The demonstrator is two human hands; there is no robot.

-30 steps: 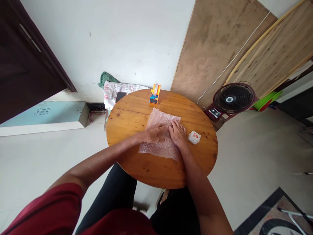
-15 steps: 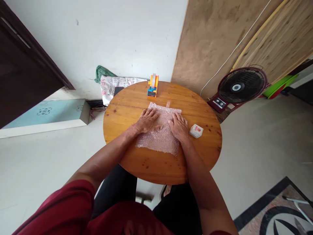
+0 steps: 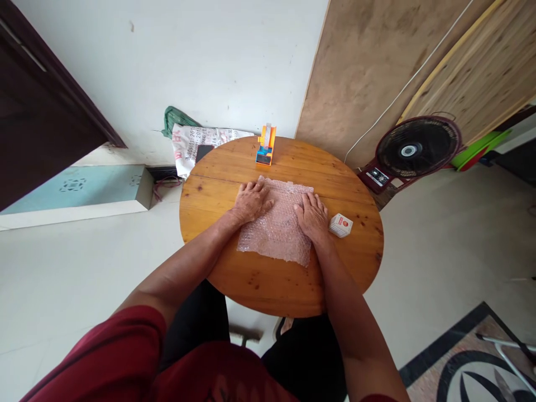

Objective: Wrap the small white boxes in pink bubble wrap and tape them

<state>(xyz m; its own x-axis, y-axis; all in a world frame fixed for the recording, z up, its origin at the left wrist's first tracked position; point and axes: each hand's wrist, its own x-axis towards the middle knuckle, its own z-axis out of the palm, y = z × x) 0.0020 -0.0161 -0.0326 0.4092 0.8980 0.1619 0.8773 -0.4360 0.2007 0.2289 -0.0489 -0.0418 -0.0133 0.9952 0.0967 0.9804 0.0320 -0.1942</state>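
Observation:
A sheet of clear bubble wrap (image 3: 280,229) lies spread flat on the round wooden table (image 3: 259,290). My left hand (image 3: 253,202) rests palm down over its left edge, fingers stretched out. On the opposite edge lies my right hand (image 3: 312,218), also flat with the fingers apart. Neither hand grips anything. Just right of my right hand stands a small white box (image 3: 341,225) with a red mark. Beyond the wrap, near the table's far edge, is an orange and blue tape dispenser (image 3: 266,146) with a roll of tape in it.
A dark red fan (image 3: 414,153) stands to the right of the table. Behind the table, a printed white sack (image 3: 188,148) and a green bag (image 3: 178,118) lean by the wall. A pale blue-topped low box (image 3: 100,190) sits on the floor at left.
My left hand has slid outward to the wrap's left edge, uncovering more of its middle. My right hand stays at the right edge. The whole view has shifted slightly.

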